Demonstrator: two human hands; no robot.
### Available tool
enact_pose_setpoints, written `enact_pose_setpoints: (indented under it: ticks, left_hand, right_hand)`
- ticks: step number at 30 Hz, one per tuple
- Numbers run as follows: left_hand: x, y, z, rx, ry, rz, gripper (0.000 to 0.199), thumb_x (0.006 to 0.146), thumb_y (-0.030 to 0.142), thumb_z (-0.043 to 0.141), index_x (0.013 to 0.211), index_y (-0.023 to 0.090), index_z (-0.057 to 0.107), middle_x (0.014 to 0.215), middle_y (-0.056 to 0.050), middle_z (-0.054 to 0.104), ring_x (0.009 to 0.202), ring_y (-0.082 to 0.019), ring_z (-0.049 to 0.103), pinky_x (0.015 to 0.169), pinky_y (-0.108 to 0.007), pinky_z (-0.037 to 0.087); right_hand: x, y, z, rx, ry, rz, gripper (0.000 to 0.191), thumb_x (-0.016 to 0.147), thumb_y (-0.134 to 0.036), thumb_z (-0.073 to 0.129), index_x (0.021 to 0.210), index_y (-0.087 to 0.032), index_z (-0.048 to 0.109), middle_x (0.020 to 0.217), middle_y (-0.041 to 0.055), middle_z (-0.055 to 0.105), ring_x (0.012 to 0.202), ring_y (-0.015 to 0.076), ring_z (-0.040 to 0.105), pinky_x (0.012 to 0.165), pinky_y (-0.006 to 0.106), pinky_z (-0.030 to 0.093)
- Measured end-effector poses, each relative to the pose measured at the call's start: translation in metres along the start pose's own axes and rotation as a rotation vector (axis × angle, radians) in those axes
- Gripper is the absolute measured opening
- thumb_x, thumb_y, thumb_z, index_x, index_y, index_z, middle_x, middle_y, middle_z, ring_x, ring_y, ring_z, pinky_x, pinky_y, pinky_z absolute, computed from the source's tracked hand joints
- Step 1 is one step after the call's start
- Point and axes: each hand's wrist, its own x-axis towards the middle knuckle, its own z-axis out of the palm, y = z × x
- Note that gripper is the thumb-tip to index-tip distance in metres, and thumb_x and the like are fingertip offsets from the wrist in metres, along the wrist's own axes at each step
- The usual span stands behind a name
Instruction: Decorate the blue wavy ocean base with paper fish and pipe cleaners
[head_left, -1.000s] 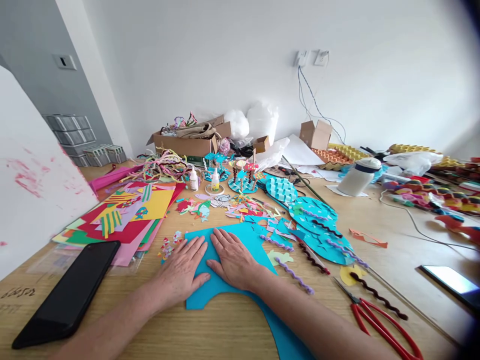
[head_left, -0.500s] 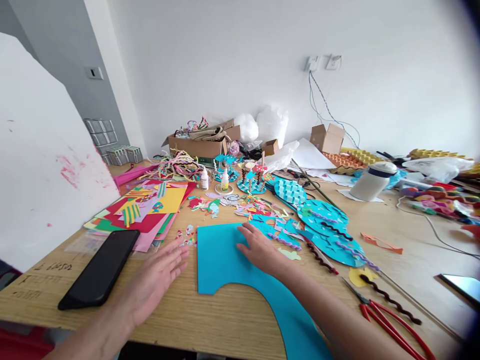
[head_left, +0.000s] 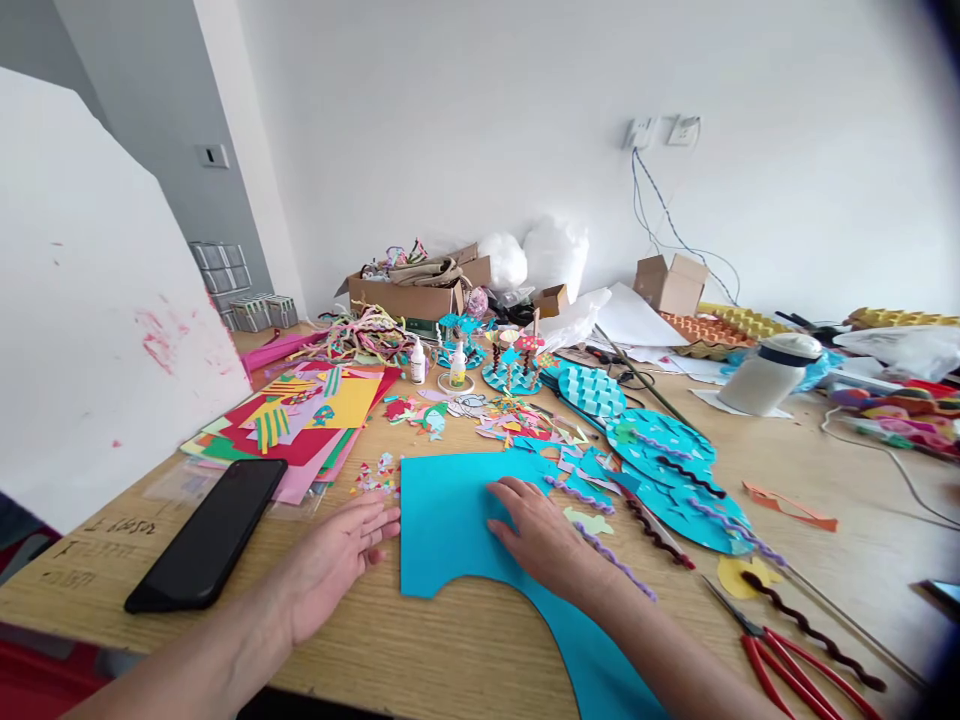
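A blue sheet of craft foam or card [head_left: 450, 520] with a large curved cut-out lies flat on the table in front of me. My right hand [head_left: 536, 530] rests on it with the fingers loosely spread, pressing on its upper part. Beside the sheet's left edge, my left hand [head_left: 349, 545] is turned partly palm up, fingers stretched out and holding nothing. Tiny paper scraps [head_left: 377, 475] lie just beyond its fingertips. Purple wavy strips [head_left: 577, 492] and blue offcuts sit close to the right hand.
A black phone [head_left: 210, 535] lies at left, near stacked coloured paper [head_left: 300, 420]. Red-handled scissors [head_left: 780, 650] are at right, below blue decorated discs [head_left: 660, 440]. Glue bottles [head_left: 457, 365] and small decorated models [head_left: 514, 370] stand farther back. A white jar [head_left: 772, 375] stands at right.
The view has shifted slightly to the left. My left hand has moved closer to the blue sheet's left edge and turned more palm up. The right hand still rests on the sheet.
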Motion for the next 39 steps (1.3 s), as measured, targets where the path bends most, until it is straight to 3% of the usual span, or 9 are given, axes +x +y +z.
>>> enact_pose_setpoints:
  ticks: [6, 11, 16, 19, 25, 30, 33, 36, 39]
  left_hand:
    - [0.007, 0.004, 0.0, -0.046, 0.032, -0.036, 0.029, 0.08, 0.023, 0.052, 0.107, 0.013, 0.054, 0.11, -0.015, 0.061, 0.089, -0.017, 0.062, 0.065, -0.024, 0.043]
    - [0.011, 0.009, 0.0, -0.161, 0.055, -0.072, 0.023, 0.082, 0.018, 0.052, 0.105, 0.011, 0.051, 0.103, -0.015, 0.063, 0.079, -0.015, 0.064, 0.059, -0.021, 0.045]
    - [0.009, 0.011, 0.005, -0.272, 0.073, -0.022, 0.028, 0.084, 0.01, 0.047, 0.112, 0.011, 0.046, 0.098, -0.015, 0.064, 0.084, -0.018, 0.065, 0.074, -0.029, 0.05]
    - [0.013, 0.01, 0.01, -0.316, 0.036, 0.019, 0.023, 0.085, 0.009, 0.045, 0.107, 0.011, 0.051, 0.091, -0.014, 0.065, 0.084, -0.02, 0.066, 0.079, -0.034, 0.05]
    - [0.032, 0.005, 0.02, -0.221, -0.079, 0.028, 0.01, 0.082, 0.02, 0.056, 0.09, 0.015, 0.06, 0.081, -0.008, 0.069, 0.071, -0.017, 0.066, 0.065, -0.028, 0.052]
    - [0.041, 0.0, 0.028, -0.141, -0.162, -0.01, 0.038, 0.066, 0.019, 0.072, 0.101, 0.019, 0.058, 0.091, -0.007, 0.07, 0.084, -0.026, 0.066, 0.071, -0.037, 0.051]
    - [0.039, 0.001, 0.032, -0.123, -0.18, -0.002, 0.042, 0.064, 0.014, 0.071, 0.103, 0.02, 0.056, 0.094, -0.007, 0.07, 0.087, -0.026, 0.065, 0.076, -0.039, 0.051]
    - [0.03, 0.008, 0.031, -0.112, -0.134, 0.005, 0.039, 0.066, 0.012, 0.068, 0.103, 0.02, 0.056, 0.094, -0.007, 0.07, 0.084, -0.025, 0.066, 0.075, -0.039, 0.052]
    - [0.02, 0.02, 0.024, -0.143, -0.054, 0.021, 0.042, 0.068, 0.01, 0.066, 0.107, 0.02, 0.056, 0.095, -0.008, 0.07, 0.084, -0.025, 0.067, 0.074, -0.038, 0.053]
  right_hand:
    - [0.001, 0.003, 0.002, 0.017, 0.004, -0.001, 0.04, 0.083, -0.027, 0.048, 0.122, -0.018, 0.05, 0.126, 0.0106, 0.05, 0.114, 0.0261, 0.045, 0.093, 0.04, 0.037]
    - [0.003, 0.006, 0.006, 0.022, 0.012, 0.016, 0.042, 0.082, -0.028, 0.048, 0.123, -0.018, 0.049, 0.127, 0.0107, 0.049, 0.114, 0.0266, 0.045, 0.093, 0.04, 0.037]
    - [0.003, 0.007, 0.003, 0.035, 0.017, 0.009, 0.041, 0.084, -0.028, 0.046, 0.123, -0.017, 0.049, 0.125, 0.0117, 0.05, 0.112, 0.0263, 0.047, 0.092, 0.04, 0.038]
    - [0.001, 0.005, -0.001, 0.047, 0.006, 0.013, 0.04, 0.085, -0.03, 0.045, 0.123, -0.017, 0.049, 0.124, 0.0117, 0.051, 0.112, 0.0259, 0.047, 0.092, 0.04, 0.038]
    - [-0.002, 0.001, -0.008, 0.059, -0.03, 0.014, 0.041, 0.086, -0.032, 0.044, 0.124, -0.017, 0.048, 0.126, 0.0114, 0.049, 0.115, 0.0263, 0.045, 0.094, 0.04, 0.037]
    - [-0.005, 0.001, -0.008, 0.08, -0.03, -0.017, 0.041, 0.086, -0.031, 0.046, 0.124, -0.016, 0.048, 0.127, 0.0112, 0.049, 0.114, 0.0247, 0.046, 0.095, 0.037, 0.036]
    - [-0.008, 0.003, -0.012, 0.105, -0.03, -0.038, 0.042, 0.086, -0.032, 0.045, 0.124, -0.017, 0.048, 0.127, 0.0109, 0.049, 0.114, 0.0246, 0.046, 0.096, 0.038, 0.036]
    - [-0.013, 0.007, -0.027, 0.144, 0.02, -0.034, 0.044, 0.085, -0.033, 0.046, 0.125, -0.017, 0.047, 0.129, 0.0109, 0.048, 0.114, 0.0246, 0.047, 0.096, 0.038, 0.037]
    - [-0.02, 0.02, -0.052, 0.217, 0.216, -0.028, 0.042, 0.084, -0.035, 0.045, 0.123, -0.019, 0.049, 0.126, 0.0088, 0.051, 0.114, 0.0228, 0.048, 0.095, 0.036, 0.037]
